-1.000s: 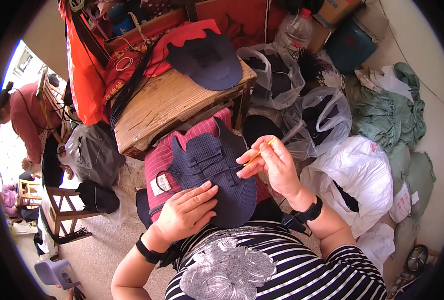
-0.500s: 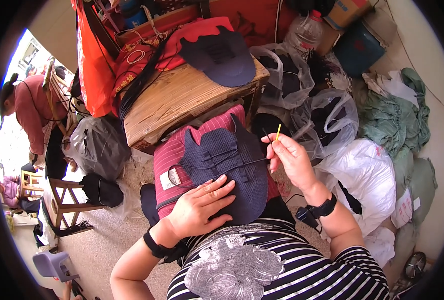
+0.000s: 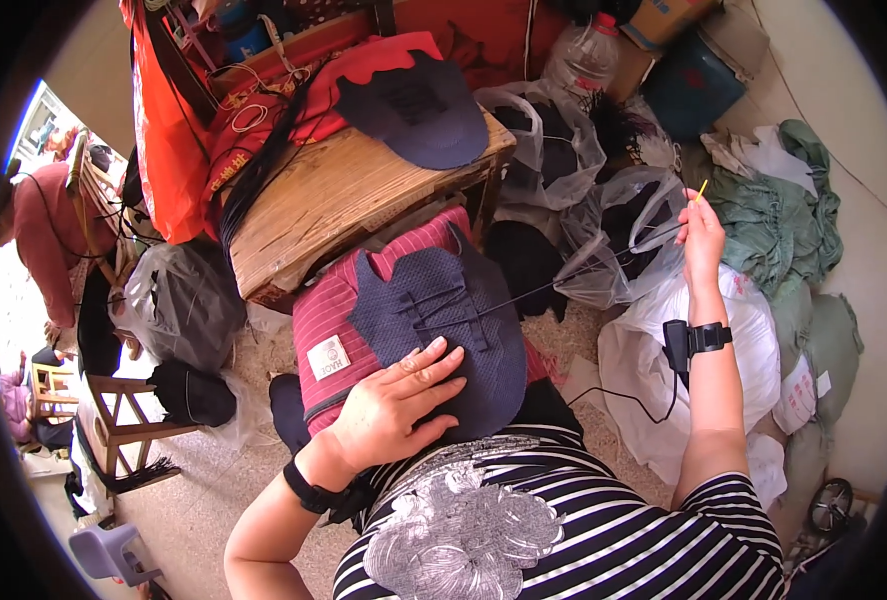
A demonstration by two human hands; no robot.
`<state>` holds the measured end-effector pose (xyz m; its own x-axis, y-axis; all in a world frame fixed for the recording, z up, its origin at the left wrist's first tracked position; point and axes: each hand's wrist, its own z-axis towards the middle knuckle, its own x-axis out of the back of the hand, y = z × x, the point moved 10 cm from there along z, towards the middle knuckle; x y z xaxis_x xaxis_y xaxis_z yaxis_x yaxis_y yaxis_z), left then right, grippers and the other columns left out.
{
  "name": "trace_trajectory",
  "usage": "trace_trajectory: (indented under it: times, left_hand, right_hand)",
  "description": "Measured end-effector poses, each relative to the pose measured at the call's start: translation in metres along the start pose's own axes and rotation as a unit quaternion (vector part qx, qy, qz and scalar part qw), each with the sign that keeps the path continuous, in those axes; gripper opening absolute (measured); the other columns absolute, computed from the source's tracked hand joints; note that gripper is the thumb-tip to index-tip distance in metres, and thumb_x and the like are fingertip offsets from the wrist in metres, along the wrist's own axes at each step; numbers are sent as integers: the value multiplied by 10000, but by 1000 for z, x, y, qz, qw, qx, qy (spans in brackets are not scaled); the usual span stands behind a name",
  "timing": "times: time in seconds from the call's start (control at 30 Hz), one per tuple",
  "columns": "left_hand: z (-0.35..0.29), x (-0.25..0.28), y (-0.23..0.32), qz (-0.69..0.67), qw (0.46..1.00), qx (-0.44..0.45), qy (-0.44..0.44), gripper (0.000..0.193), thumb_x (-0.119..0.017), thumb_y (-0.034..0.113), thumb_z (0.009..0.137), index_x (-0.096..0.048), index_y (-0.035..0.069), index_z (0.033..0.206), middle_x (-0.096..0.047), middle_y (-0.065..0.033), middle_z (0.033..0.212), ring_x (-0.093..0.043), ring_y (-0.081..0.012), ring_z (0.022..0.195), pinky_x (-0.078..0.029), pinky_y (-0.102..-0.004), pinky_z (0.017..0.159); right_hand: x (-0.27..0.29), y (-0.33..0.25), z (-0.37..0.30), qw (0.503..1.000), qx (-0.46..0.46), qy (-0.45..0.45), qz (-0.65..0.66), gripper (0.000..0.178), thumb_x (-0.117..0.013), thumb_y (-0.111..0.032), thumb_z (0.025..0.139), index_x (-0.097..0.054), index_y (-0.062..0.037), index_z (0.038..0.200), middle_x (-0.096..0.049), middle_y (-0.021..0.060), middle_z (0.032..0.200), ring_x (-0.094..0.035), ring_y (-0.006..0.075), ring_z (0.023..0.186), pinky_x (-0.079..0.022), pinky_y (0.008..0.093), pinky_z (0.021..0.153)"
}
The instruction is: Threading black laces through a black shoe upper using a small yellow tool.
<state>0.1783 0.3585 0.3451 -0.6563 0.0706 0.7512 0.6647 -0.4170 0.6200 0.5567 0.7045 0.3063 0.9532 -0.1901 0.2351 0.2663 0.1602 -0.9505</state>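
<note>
A dark navy knitted shoe upper (image 3: 464,315) lies over a maroon striped cushion (image 3: 316,318) on my lap. My left hand (image 3: 401,402) rests flat on its lower left part, fingers spread, holding it down. Several rows of dark lace (image 3: 441,305) cross the middle of the upper. From them a dark cord (image 3: 524,297) stretches out to my right hand (image 3: 702,232), raised far to the right. That hand is closed in a pinch on a thin yellow needle-like stick (image 3: 703,188), whose tip pokes up above the fingers.
Ahead stands a wooden table (image 3: 354,190) bearing another navy shoe upper (image 3: 419,110) and a bundle of black laces (image 3: 269,160). Plastic bags (image 3: 629,240) and a white sack (image 3: 709,380) crowd the right. A wooden stool (image 3: 129,425) and a person (image 3: 49,230) are at left.
My right hand has swung out to the right and up, drawing the cord long; the loop by the cushion's label has gone. The left hand stays on the upper.
</note>
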Motion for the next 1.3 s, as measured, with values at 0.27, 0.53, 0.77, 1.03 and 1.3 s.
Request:
trace_trajectory:
  times: [0.27,0.53,0.77,1.03,1.3]
  left_hand:
    - [2,2,8,-3,999,-29,14,396,-828,161,812,-745,8,1168,-614,-166,1447,-525,-342,1414,-456,-463,1159]
    - [-12,3,9,11,999,-29,31,325,-826,191,826,-765,10,1089,-685,-139,1352,-621,-295,1319,-507,-431,1108]
    - [-15,4,7,8,999,-15,37,341,-831,219,827,-767,15,1093,-685,-139,1357,-621,-288,1321,-499,-426,1116]
    - [-10,2,7,1,1000,-12,17,362,-843,269,831,-774,30,1093,-683,-127,1365,-610,-290,1335,-503,-421,1111]
    - [-6,3,8,0,1000,-13,22,340,-843,258,830,-776,30,1073,-706,-138,1317,-650,-304,1276,-528,-416,1082]
  right_hand:
    - [-66,-69,-36,986,15,-160,43,313,-547,-133,1082,-658,-32,1357,-669,19,920,-616,66,700,-556,239,644]
    - [-190,-145,-242,824,132,-546,-77,134,-645,-67,989,-707,-16,1098,-718,85,918,-690,172,726,-561,289,680]
    - [-203,-156,-264,775,316,-521,-171,75,-671,-130,936,-666,-58,954,-679,125,847,-698,329,783,-567,419,675]
    - [-223,-163,-286,727,385,-515,-242,69,-662,-64,887,-597,-51,904,-611,126,806,-666,322,753,-542,425,660]
    - [-253,-157,-290,725,345,-576,-157,111,-624,-103,881,-600,-6,930,-670,198,804,-696,402,795,-556,491,685]
